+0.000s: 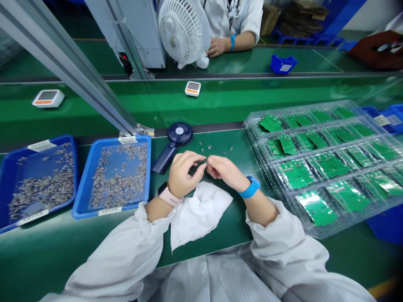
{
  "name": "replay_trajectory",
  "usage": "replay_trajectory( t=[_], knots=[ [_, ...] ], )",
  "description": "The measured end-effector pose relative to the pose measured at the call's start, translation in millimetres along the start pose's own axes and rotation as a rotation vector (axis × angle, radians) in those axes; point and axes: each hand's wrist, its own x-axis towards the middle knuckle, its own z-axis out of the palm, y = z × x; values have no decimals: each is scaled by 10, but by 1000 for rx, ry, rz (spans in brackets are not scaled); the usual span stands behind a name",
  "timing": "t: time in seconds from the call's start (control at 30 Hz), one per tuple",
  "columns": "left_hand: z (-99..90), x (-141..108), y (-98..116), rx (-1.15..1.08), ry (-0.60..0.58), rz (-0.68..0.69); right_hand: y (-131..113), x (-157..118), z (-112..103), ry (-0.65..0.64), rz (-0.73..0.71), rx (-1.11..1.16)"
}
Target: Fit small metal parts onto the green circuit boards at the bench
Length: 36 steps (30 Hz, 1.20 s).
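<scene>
My left hand (185, 173) and my right hand (226, 172) meet above the green bench mat (204, 247), with their fingertips pinching a tiny metal part (207, 162). Several similar metal parts (210, 147) lie loose on the mat just beyond my fingers. A crumpled white cloth (198, 212) lies under my wrists. A dark blue handheld fan (174, 147) rests beyond my left hand. My right hand is nearest a clear plastic tray (302, 108) of green circuit boards.
Two blue trays (82, 184) heaped with small metal parts stand to my left. A glass panel on an aluminium rail (72, 71) crosses the bench, with digital meters (192, 88) beyond. Across it, a co-worker's hand (217, 47) rests near a white fan (184, 31).
</scene>
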Motion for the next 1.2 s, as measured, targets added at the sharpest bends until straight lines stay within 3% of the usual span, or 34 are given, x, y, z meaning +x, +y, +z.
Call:
replay_trajectory(
  t=[0.17,0.4,0.6,0.77,0.93,1.2],
  knots=[
    [8,-15,5,48,20,79,-1,15,18,-17,34,98],
    [18,-29,8,91,49,98,-3,9,11,-13,-14,35],
    [21,-36,19,97,49,45,54,1,3,18,-74,-90],
    [6,-12,17,-26,56,-62,51,4,-16,120,-164,-278],
    [1,17,5,-172,12,-114,56,23,-2,105,-189,-226],
    [-12,24,12,-215,11,-134,47,29,4,139,-162,-258]
  ],
)
